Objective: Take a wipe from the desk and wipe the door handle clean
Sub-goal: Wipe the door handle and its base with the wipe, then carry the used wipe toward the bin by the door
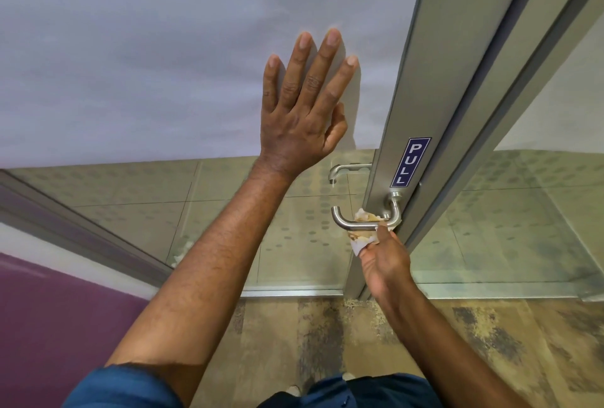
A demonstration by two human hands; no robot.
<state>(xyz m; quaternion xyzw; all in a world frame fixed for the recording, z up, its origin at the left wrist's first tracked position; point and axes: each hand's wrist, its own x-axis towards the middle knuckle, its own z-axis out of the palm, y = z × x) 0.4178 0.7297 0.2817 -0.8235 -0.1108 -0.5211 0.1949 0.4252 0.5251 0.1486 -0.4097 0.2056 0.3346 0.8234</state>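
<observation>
Right hand (384, 260) presses wipe (361, 239) on door handle (366, 219) — left hand (302, 113) flat on glass.

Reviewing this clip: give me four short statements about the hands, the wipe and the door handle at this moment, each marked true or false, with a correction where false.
1. The left hand lies flat and open on the frosted door panel. True.
2. The right hand is empty. False: it holds the wipe.
3. The wipe touches the door handle. True.
4. The blue sign reads PUSH. False: it reads PULL.
</observation>
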